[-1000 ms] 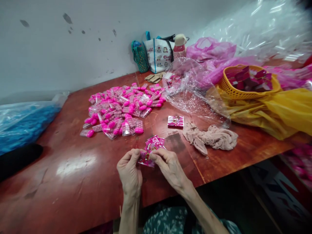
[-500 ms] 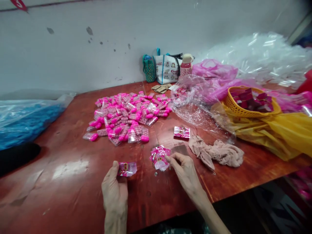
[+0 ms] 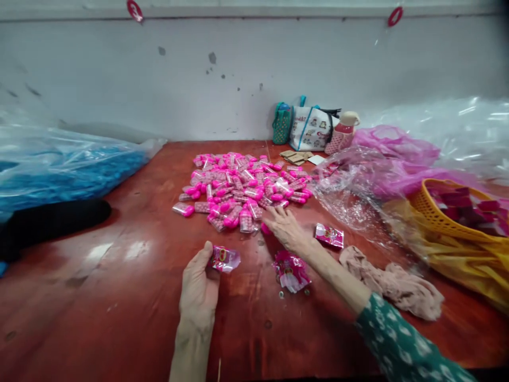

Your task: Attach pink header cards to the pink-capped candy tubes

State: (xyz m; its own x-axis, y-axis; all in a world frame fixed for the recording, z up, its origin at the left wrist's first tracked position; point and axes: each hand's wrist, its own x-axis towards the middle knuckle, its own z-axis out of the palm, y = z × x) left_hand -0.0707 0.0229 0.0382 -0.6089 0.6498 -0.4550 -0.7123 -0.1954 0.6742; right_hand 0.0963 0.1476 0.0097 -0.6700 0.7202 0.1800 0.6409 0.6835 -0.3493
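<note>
Between the thumb and fingers of my left hand [image 3: 199, 284] is a small pink printed plastic sleeve [image 3: 225, 259], its clear end pointing right. My right hand [image 3: 284, 228] reaches to the near right edge of a pile of small clear bottles with pink caps [image 3: 234, 193], filled with pink beads. Its fingers stretch over a pink cap there, and the thumb side is partly hidden. Below my right forearm lies a loose stack of pink printed sleeves [image 3: 292, 271]. A neater stack of sleeves [image 3: 329, 235] sits to the right of the forearm.
A beige cloth [image 3: 392, 281] lies at right, near a yellow basket [image 3: 427, 212] of dark pink pieces on yellow plastic. Clear and pink plastic bags [image 3: 393, 146] spread behind. At left are a bag of blue items [image 3: 79, 164] and a black object [image 3: 59, 220]. A white bag [image 3: 308, 130] stands by the wall.
My right hand has left the loose sleeve stack and moved forward to the bottle pile. My left hand still holds its sleeve. The view has turned left.
</note>
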